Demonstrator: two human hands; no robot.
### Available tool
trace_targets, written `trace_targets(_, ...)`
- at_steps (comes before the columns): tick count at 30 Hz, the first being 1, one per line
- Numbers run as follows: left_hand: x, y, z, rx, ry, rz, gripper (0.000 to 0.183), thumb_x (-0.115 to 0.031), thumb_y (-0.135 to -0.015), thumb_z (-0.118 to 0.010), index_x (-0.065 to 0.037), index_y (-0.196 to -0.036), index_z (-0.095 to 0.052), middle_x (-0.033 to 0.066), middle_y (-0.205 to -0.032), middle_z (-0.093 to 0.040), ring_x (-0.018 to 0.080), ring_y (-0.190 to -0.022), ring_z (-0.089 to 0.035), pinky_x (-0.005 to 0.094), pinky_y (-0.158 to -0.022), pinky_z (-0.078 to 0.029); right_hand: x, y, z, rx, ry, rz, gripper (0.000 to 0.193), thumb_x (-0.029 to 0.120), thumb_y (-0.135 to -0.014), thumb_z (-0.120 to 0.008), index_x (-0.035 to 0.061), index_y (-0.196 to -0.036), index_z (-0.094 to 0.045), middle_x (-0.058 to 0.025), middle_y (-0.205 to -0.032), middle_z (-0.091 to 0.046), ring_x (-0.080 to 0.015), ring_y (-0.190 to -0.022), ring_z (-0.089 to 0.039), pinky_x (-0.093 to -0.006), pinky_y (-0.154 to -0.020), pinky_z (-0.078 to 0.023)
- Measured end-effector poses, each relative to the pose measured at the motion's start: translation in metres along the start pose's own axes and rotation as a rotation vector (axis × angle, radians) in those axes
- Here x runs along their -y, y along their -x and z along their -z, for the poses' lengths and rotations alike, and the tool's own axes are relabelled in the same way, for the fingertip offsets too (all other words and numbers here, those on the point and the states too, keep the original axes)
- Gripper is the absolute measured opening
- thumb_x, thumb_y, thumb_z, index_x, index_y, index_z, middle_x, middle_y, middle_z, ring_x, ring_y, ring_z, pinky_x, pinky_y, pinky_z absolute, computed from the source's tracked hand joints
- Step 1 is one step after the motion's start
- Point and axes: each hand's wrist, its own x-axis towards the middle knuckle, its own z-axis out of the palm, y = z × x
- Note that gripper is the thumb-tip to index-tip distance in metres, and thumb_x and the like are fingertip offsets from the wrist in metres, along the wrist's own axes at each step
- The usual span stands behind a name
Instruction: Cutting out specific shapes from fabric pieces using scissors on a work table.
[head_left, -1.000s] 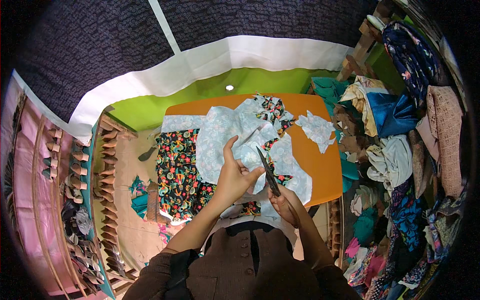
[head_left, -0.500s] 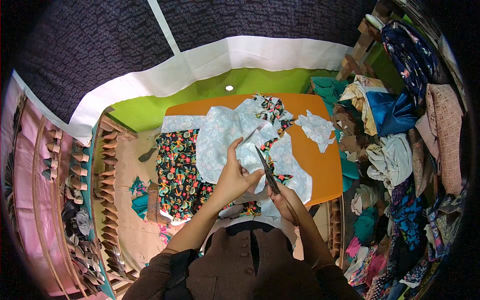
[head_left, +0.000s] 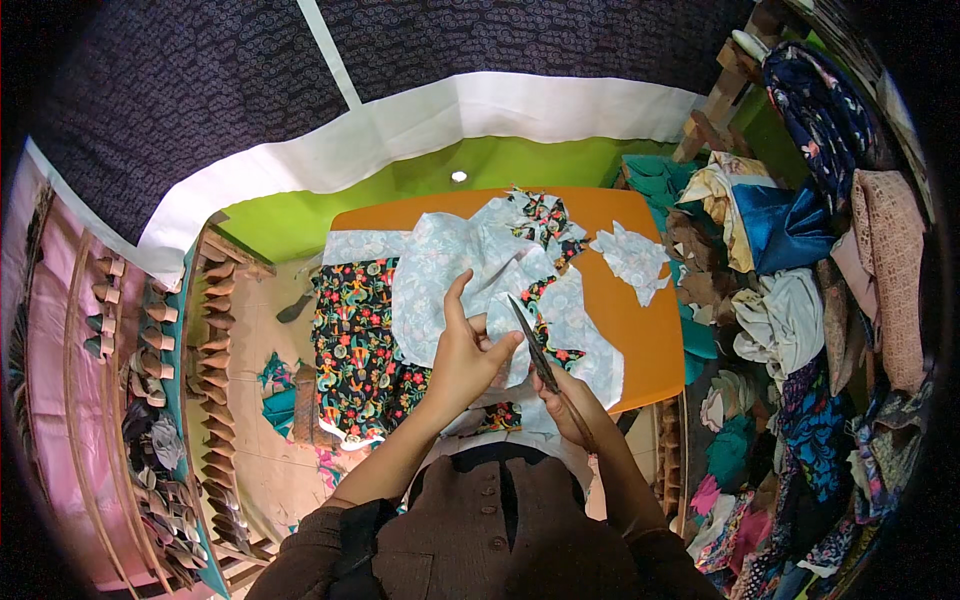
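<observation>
My right hand (head_left: 574,408) is wrapped round dark scissors (head_left: 535,348), whose narrow blades point up and away over the cloth. Beside the blades is my left hand (head_left: 468,358), thumb toward them and index finger raised. Its thumb and lower fingers appear to pinch a fold of pale fabric (head_left: 430,275), though the grip itself is partly hidden. This fabric has a faint pattern and lies bunched on the table. Black floral fabric (head_left: 355,330) spreads out at the left, and more of that print shows along the folds near the scissors.
The orange table (head_left: 655,345) bears a loose, jagged pale scrap (head_left: 632,260) at the right. Piled cloth (head_left: 790,320) crowds the right side. Racks of shoe-shaped forms (head_left: 217,375) stand at the left. A dark patterned curtain (head_left: 230,110) with a white border hangs ahead.
My left hand has shifted slightly left and toward me, its index finger moving left. The pale fold near it has changed shape. The right hand and scissors have barely moved.
</observation>
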Motion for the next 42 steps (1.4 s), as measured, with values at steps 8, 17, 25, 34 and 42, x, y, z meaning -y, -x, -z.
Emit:
trace_targets(8,-0.006,-0.002,0.003,0.012,0.001,0.021,0.079,-0.006,-0.072,-0.063,-0.002,-0.127,-0.007,0.0084,-0.058,-0.056,0.0125,-0.048,-0.053,0.023,-0.047,-0.04,0.022,-0.001,0.001,0.053,-0.104,-0.163,0.073,0.072,-0.069,-0.032,0.0045,-0.093,-0.044,0.0051,-0.064,-0.033,-0.003,-0.051,-0.031,-0.0167,-0.044,-0.025)
trace_targets(17,-0.015,-0.001,0.008,0.054,-0.232,0.042,0.082,-0.009,-0.068,-0.065,-0.001,-0.127,-0.009,0.0075,-0.05,-0.049,0.016,-0.043,-0.047,0.0255,-0.045,-0.037,0.022,-0.002,0.003,0.084,-0.121,-0.197,0.074,0.073,-0.067,-0.031,0.0054,-0.091,-0.045,0.0043,-0.065,-0.034,-0.0034,-0.05,-0.031,-0.0162,-0.045,-0.026)
trace_targets(25,-0.005,0.001,-0.001,-0.004,0.045,0.006,0.078,-0.006,-0.071,-0.062,-0.003,-0.128,-0.008,0.0066,-0.058,-0.053,0.0111,-0.046,-0.049,0.0229,-0.046,-0.038,0.015,0.0,0.005,0.089,-0.134,-0.148,0.036,0.034,-0.083,-0.05,0.0027,-0.101,-0.046,-0.0035,-0.078,-0.049,-0.0108,-0.069,-0.046,-0.0237,-0.062,-0.039)
trace_targets(34,-0.003,0.003,-0.01,-0.017,-0.019,-0.011,0.079,-0.006,-0.071,-0.062,-0.003,-0.128,-0.006,0.0051,-0.056,-0.05,0.0105,-0.047,-0.047,0.022,-0.047,-0.038,0.011,0.002,0.013,0.202,-0.093,-0.178,0.036,0.029,-0.082,-0.053,0.0027,-0.105,-0.042,-0.002,-0.078,-0.044,-0.0102,-0.07,-0.042,-0.0231,-0.061,-0.036)
trace_targets(42,-0.014,0.004,-0.027,0.053,-0.225,0.114,0.086,-0.008,-0.069,-0.065,-0.002,-0.128,-0.004,0.004,-0.048,-0.041,0.0136,-0.044,-0.042,0.0251,-0.047,-0.037,0.007,0.007,0.027,0.118,-0.281,-0.204,0.083,0.078,-0.06,-0.035,0.0061,-0.102,-0.04,0.0027,-0.071,-0.037,-0.0061,-0.059,-0.038,-0.0183,-0.05,-0.033)
